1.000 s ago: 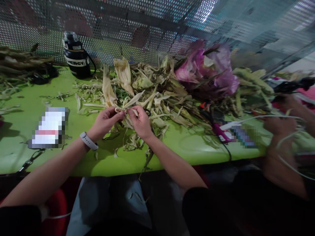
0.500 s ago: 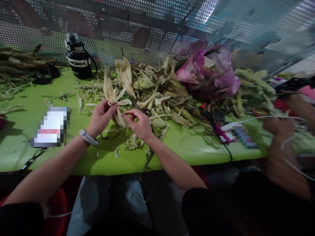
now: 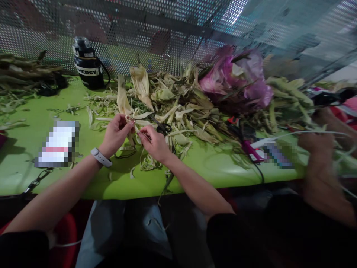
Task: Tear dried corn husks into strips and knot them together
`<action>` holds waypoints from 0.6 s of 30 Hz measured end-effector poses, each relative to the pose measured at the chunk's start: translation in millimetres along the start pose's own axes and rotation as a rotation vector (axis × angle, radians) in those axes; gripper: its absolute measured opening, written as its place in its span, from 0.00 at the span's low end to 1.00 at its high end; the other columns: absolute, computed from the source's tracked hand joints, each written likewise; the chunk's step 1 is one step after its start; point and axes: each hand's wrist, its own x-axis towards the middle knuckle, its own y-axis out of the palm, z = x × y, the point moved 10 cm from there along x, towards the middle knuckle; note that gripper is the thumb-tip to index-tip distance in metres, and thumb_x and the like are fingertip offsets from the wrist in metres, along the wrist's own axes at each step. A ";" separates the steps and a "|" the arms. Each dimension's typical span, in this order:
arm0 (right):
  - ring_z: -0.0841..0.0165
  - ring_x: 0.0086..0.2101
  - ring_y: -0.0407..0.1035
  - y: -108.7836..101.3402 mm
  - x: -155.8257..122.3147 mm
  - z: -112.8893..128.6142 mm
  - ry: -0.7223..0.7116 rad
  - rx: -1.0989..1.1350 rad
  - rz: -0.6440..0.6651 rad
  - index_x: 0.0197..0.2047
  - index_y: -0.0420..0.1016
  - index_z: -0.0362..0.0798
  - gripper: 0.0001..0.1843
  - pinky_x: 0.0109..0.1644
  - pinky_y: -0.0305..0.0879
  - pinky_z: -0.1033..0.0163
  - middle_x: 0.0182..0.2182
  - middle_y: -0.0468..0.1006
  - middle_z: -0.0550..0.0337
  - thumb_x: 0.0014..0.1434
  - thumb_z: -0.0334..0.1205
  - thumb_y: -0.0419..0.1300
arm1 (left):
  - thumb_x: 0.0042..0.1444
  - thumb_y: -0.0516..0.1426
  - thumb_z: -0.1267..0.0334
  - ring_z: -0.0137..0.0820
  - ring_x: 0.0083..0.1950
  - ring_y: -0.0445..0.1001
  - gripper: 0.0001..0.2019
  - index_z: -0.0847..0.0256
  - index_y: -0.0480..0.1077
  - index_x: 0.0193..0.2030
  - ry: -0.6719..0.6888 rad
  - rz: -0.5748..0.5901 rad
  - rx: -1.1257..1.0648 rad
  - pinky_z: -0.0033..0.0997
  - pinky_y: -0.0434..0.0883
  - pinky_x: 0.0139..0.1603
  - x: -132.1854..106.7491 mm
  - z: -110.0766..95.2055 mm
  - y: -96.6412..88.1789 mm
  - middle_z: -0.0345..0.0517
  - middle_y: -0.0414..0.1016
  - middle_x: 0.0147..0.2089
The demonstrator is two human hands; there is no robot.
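My left hand (image 3: 117, 131) pinches a bundle of pale corn husk strips (image 3: 139, 115), with a small curled loop showing at its fingertips. Close to its right, my right hand (image 3: 154, 142) is closed, thumb against fingers, on a strip of the same husk below the bundle. Just beyond the right hand lie dark-handled scissors (image 3: 164, 128). Behind both hands spreads a heap of dry corn husks (image 3: 200, 119), with one wide husk (image 3: 141, 85) standing up at its left side. Husk scraps (image 3: 150, 162) lie under the right hand.
On the green table (image 3: 97, 182) a phone (image 3: 58, 144) lies left, and a dark bottle (image 3: 88, 65) stands behind. A pink plastic bag (image 3: 237, 83) sits behind the heap. To the right are a second phone (image 3: 279, 154), a white cable (image 3: 304, 132) and another person's hand (image 3: 316, 143).
My right hand has moved slightly down and its fingers have curled in closer. The husk strips at my left fingertips have shifted, and more of the scissors shows.
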 end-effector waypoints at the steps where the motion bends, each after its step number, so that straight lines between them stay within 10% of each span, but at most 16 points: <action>1: 0.69 0.28 0.70 0.2 -0.7 5.0 -0.045 -0.042 -0.003 0.42 0.69 0.49 0.11 0.35 0.65 0.63 0.30 0.76 0.60 0.66 0.47 0.52 | 0.56 0.60 0.66 0.25 0.29 0.70 0.06 0.61 0.68 0.40 0.010 -0.006 0.016 0.25 0.67 0.32 0.4 0.1 -1.2 0.37 0.71 0.28; 8: 0.65 0.39 0.70 -31.7 -2.3 31.2 -0.271 -0.210 -0.241 0.39 0.74 0.50 0.10 0.45 0.68 0.58 0.35 0.75 0.54 0.67 0.44 0.54 | 0.54 0.63 0.66 0.23 0.34 0.71 0.07 0.61 0.72 0.39 0.040 0.013 0.045 0.24 0.70 0.38 1.8 -1.2 -1.0 0.39 0.74 0.33; 14: 0.63 0.45 0.69 -54.0 4.3 15.1 -0.162 -0.115 -0.326 0.38 0.73 0.52 0.10 0.54 0.66 0.53 0.39 0.75 0.54 0.66 0.46 0.55 | 0.54 0.64 0.61 0.26 0.37 0.75 0.10 0.63 0.71 0.40 -0.093 0.231 -0.140 0.32 0.75 0.47 -8.4 -2.3 27.7 0.41 0.74 0.35; 18: 0.65 0.40 0.70 -52.2 7.4 -3.4 -0.031 -0.045 -0.310 0.37 0.71 0.51 0.12 0.49 0.67 0.57 0.36 0.75 0.57 0.65 0.49 0.55 | 0.54 0.63 0.58 0.27 0.36 0.73 0.11 0.62 0.72 0.41 -0.141 0.322 -0.144 0.26 0.74 0.35 -16.4 -4.1 35.5 0.43 0.73 0.37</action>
